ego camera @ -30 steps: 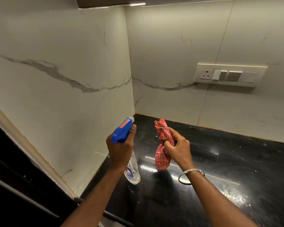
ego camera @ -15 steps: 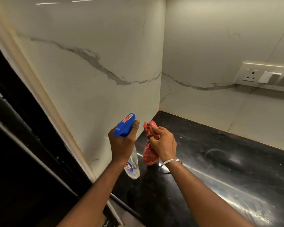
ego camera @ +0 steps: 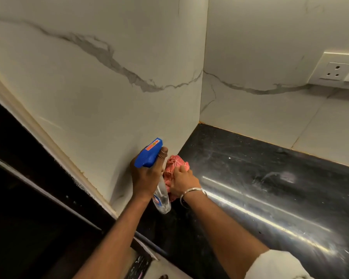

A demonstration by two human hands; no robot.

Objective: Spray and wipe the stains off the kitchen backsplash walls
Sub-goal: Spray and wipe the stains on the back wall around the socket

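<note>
1. Gripping the spray bottle [ego camera: 149, 154] is the left hand [ego camera: 144, 178], fingers wrapped round the neck under the blue trigger head. The nozzle is aimed at the left backsplash wall [ego camera: 89, 97], low down and close to it.
2. The right hand [ego camera: 182, 182] has the red checked cloth [ego camera: 174, 164] bunched up in its fingers, just right of the bottle.
3. Both hover over the left end of the black surface [ego camera: 270, 188], near the corner. Can't tell if the cloth touches the wall.
4. The far wall [ego camera: 260, 57] has a socket plate [ego camera: 334, 70] off to the right, and there's a silver bangle [ego camera: 191, 193] on the right wrist.
</note>
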